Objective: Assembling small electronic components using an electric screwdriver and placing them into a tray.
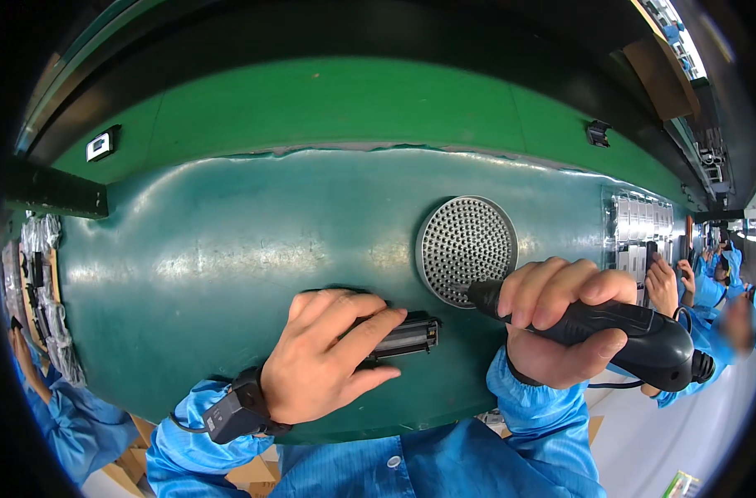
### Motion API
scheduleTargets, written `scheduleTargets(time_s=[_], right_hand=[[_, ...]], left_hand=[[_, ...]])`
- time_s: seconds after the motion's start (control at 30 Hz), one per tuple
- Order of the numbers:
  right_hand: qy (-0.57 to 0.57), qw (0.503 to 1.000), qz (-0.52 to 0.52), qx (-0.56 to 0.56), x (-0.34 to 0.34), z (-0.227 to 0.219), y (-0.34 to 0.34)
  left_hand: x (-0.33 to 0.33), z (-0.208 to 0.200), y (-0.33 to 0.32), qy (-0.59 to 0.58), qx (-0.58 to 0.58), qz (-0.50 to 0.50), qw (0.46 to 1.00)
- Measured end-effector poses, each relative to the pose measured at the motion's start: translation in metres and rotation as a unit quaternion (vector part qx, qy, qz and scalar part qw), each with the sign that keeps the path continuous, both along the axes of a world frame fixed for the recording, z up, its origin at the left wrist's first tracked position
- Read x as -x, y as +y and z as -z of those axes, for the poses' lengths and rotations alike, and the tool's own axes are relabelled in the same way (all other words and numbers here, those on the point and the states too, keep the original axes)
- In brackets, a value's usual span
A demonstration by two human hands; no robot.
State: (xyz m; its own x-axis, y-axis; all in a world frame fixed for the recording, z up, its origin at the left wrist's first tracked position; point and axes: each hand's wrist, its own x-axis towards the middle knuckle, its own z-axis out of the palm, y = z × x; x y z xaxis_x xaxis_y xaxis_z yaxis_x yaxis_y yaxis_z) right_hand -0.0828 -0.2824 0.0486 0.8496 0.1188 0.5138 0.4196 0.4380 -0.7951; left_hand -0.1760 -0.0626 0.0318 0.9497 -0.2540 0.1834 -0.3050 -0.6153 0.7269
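Observation:
My right hand (552, 315) is wrapped round a black corded electric screwdriver (631, 328), which lies nearly level. Its nose (486, 296) is over the near right rim of a round grey screw tray (469, 245) with many small holes or studs across its face; whether it touches is hard to tell. My left hand (332, 349) curves its fingers over a black rectangular plastic part (407, 336) on the green mat, holding it down. The part's right end shows past the fingertips, while its left end is hidden under them.
A green belt (336, 100) runs along the far side, carrying a small white-and-black piece (102, 144) and a small black piece (598, 133). Clear trays of parts (639, 220) stand at the right. Co-workers in blue (714, 282) sit on both sides; bagged parts (50, 299) lie left.

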Motion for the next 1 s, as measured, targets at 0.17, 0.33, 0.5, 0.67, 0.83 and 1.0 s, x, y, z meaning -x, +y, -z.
scheduleTargets(time_s=[0.17, 0.33, 0.5, 0.67, 0.83, 1.0], right_hand=[[-0.019, 1.000, 0.000, -0.002, 0.000, 0.001, 0.005], [-0.054, 0.998, -0.021, 0.004, -0.001, 0.003, 0.012], [-0.119, 0.992, -0.048, 0.000, -0.003, 0.009, 0.009], [-0.086, 0.996, -0.010, 0.013, 0.001, 0.001, 0.010], [-0.099, 0.994, 0.004, -0.045, 0.015, -0.016, 0.005], [-0.148, 0.989, -0.025, -0.019, 0.027, -0.012, 0.014]], left_hand=[[0.002, 0.004, 0.000, -0.019, -0.005, 0.005, 1.000], [0.008, 0.004, -0.005, -0.037, -0.014, -0.022, 0.999], [0.014, -0.002, -0.015, -0.044, -0.042, -0.050, 0.997], [0.016, 0.000, -0.017, -0.039, -0.032, -0.058, 0.997], [0.016, 0.003, -0.017, -0.045, -0.035, -0.060, 0.997], [0.015, 0.005, -0.016, -0.041, -0.039, -0.051, 0.997]])
